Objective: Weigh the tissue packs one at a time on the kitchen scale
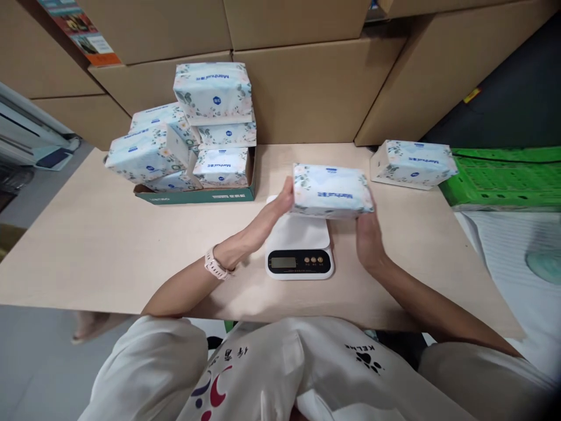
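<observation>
Between my two hands is a pack of tissues point(333, 190), white and pale blue with a floral print. My left hand point(284, 199) presses on its left end, and my right hand point(369, 237) grips its right end. Both hands are closed on it, with most fingers hidden behind the pack. Below and partly covered by it sits a white digital kitchen scale point(298, 234), its display facing me. I cannot tell whether the pack touches the scale's plate. Another pack of tissues point(414, 164) lies on the table to the right.
At the left, a green open carton point(197, 196) holds several stacked tissue packs point(214, 93). Large cardboard boxes point(307, 93) stand along the back of the wooden table point(100, 245). A green plastic crate point(508, 178) is beyond the right edge.
</observation>
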Demonstrator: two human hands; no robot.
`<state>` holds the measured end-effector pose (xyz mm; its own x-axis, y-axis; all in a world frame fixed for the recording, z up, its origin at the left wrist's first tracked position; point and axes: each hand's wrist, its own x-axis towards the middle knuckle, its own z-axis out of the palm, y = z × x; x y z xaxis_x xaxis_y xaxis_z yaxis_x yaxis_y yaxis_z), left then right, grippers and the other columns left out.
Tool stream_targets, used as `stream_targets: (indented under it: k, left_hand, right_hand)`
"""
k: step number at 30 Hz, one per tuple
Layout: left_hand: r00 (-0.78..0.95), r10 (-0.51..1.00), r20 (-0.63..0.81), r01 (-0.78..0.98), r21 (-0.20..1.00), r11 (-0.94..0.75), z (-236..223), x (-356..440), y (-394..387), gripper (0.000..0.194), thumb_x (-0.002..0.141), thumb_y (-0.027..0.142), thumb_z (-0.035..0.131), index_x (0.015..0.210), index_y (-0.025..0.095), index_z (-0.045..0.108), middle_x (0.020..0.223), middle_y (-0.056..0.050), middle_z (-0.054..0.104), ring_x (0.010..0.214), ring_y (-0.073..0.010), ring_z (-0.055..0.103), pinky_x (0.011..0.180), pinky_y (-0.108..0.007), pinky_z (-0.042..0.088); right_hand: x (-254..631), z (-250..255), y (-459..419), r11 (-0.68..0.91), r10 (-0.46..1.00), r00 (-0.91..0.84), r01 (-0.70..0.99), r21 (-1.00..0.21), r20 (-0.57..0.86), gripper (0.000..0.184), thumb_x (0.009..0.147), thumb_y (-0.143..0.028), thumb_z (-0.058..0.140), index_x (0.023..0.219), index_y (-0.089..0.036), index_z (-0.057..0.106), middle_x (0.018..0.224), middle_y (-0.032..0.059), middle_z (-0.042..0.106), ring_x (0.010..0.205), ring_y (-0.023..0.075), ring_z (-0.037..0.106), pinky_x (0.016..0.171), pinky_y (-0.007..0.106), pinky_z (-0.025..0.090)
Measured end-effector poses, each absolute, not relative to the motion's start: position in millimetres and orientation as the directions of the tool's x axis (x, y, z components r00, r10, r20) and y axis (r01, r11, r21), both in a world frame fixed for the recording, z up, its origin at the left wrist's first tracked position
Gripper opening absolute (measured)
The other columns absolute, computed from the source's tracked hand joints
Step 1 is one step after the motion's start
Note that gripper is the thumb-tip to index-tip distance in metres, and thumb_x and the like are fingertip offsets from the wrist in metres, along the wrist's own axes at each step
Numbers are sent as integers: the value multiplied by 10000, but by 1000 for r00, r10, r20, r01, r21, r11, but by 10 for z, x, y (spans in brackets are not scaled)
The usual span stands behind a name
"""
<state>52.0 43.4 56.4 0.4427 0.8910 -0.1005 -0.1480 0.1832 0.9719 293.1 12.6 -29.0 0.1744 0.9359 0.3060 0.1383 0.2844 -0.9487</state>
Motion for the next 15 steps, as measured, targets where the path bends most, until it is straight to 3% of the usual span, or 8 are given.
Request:
stream_targets:
  k: [4,7,11,15]
  left_hand:
    - [676,736,-42,-66,991,117,587,1145,634,730,992,656,530,1642,353,393,1785,108,182,1697,-267,40,1401,-453,121]
    - [779,607,-156,52,981,186,495,1679,769,812,1001,663,454,1701,321,228,1808,51,84,1700,-257,35,1382,-491,173]
    - [809,516,-281,179,954,239,329,2271,962,966,964,690,444,1726,261,36,1811,4,-58,1699,-270,1,1376,-476,186]
    - [794,555,-248,203,969,143,234,2597,1163,1024,973,687,409,1715,169,-72,1809,-27,-117,1695,-196,-70,1384,-378,37]
  right_hand:
    - [3523,-342,154,360,735,521,242,-901,434,531,1034,-595,427,1455,-320,594,1509,60,629,1513,316,505,1337,641,296]
    - [4020,-475,145,318,614,669,276,-907,419,428,1011,-550,497,1335,-342,684,1419,57,686,1446,350,571,1306,670,336]
    - [4528,-711,200,180,582,745,273,-945,326,361,951,-546,605,1262,-397,708,1371,41,710,1426,365,588,1282,730,344]
    - [4758,-796,346,160,605,726,293,-943,328,404,924,-602,651,1281,-416,686,1397,41,680,1443,401,555,1272,822,258]
